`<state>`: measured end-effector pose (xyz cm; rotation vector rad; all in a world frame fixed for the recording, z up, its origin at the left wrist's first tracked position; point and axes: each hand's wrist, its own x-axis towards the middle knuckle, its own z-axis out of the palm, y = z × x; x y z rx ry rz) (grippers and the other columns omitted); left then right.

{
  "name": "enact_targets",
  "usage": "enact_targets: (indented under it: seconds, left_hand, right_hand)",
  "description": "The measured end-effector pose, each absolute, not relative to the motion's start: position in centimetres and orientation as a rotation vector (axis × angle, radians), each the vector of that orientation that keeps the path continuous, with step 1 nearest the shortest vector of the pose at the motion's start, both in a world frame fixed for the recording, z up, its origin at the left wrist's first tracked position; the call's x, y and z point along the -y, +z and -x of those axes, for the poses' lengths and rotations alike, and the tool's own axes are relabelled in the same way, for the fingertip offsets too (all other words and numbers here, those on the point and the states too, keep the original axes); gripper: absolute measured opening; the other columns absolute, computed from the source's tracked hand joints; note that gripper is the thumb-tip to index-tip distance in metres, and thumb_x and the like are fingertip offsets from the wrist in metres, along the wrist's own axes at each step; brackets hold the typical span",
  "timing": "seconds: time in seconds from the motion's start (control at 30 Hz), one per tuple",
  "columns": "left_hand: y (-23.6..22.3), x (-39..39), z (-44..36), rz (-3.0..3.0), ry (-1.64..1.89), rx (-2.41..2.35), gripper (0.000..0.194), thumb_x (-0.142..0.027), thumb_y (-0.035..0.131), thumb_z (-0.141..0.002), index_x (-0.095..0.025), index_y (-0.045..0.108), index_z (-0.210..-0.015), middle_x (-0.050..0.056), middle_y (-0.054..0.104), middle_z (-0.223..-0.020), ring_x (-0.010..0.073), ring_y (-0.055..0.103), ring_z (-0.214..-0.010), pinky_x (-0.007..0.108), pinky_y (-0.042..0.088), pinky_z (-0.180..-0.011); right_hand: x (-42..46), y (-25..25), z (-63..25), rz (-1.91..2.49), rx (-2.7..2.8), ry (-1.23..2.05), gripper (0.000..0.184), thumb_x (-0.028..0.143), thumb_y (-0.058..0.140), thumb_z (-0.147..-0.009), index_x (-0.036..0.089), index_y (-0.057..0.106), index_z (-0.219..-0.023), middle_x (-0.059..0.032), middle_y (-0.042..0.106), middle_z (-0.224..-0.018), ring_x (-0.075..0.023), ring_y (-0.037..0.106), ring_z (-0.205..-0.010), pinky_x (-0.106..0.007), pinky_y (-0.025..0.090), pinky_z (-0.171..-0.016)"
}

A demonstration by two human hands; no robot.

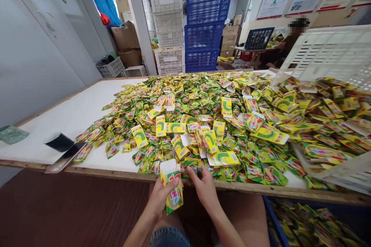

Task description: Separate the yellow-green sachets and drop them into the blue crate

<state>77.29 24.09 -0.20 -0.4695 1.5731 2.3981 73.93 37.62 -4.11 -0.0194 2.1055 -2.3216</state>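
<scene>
My left hand (159, 197) is closed around an upright yellow-green printed carton (172, 191), whose white top flap stands open. Just to its right, my right hand (206, 187) has its thumb and fingers bent around a small green packet (193, 163) at the table's front edge; part of that grip is hidden. Beyond both hands spreads a large heap of small shiny green and yellow packets (191, 104). Several yellow cartons lie on it, among them one carton (223, 158) lying flat just past my right hand.
On the right, a tilted white crate (324, 52) spills cartons onto the table (84, 104). A blue bin (275, 220) of packets stands below. A dark, shiny holder (62, 148) lies at the left. Behind are stacked blue crates (203, 27), white crates (168, 19) and a seated person (290, 42).
</scene>
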Motion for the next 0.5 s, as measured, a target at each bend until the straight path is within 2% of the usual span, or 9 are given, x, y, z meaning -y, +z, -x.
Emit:
enact_targets:
  seconds: [0.13,0.23,0.37,0.5]
  left_hand:
    - [-0.9,-23.5,-77.4,0.46,2.358,-1.61,0.049,-0.038,0.076,-0.058,-0.012,0.059,-0.095,0.009,0.066,-0.082,0.0196,0.062,-0.074,0.029,0.046,-0.072]
    - [-1.0,-23.8,-77.6,0.423,2.261,-1.619,0.04,-0.038,0.074,-0.059,-0.013,0.055,-0.085,0.005,0.063,-0.07,0.0171,0.059,-0.064,0.027,0.044,-0.062]
    - [-0.1,-25.0,-77.7,0.317,2.114,-1.742,0.038,-0.033,0.076,-0.053,-0.014,0.049,-0.072,0.0,0.054,-0.057,0.0111,0.049,-0.053,0.023,0.039,-0.053]
    - [1.0,-25.4,-77.6,0.226,2.085,-1.865,0.042,-0.024,0.076,-0.051,-0.014,0.05,-0.082,-0.001,0.054,-0.065,0.0102,0.048,-0.058,0.022,0.04,-0.056]
  right_hand:
    - [-38.8,-3.5,-73.9,-0.099,-2.073,-2.354,0.042,0.047,0.061,-0.074,0.012,0.056,-0.097,-0.011,0.064,-0.096,-0.023,0.06,-0.084,-0.031,0.05,-0.064]
    - [-39.4,-2.0,-74.0,-0.064,-2.059,-2.402,0.036,0.044,0.061,-0.075,0.014,0.054,-0.093,-0.0076,0.064,-0.089,-0.019,0.06,-0.075,-0.025,0.048,-0.055]
    - [-39.2,0.8,-74.0,0.424,-2.27,-2.238,0.021,0.034,0.057,-0.08,0.016,0.058,-0.091,-0.0055,0.061,-0.085,-0.0167,0.057,-0.078,-0.027,0.047,-0.067]
    - [-39.2,2.2,-73.7,0.78,-2.516,-2.015,0.013,0.027,0.054,-0.082,0.016,0.058,-0.088,-0.0058,0.058,-0.088,-0.0168,0.054,-0.084,-0.028,0.044,-0.074]
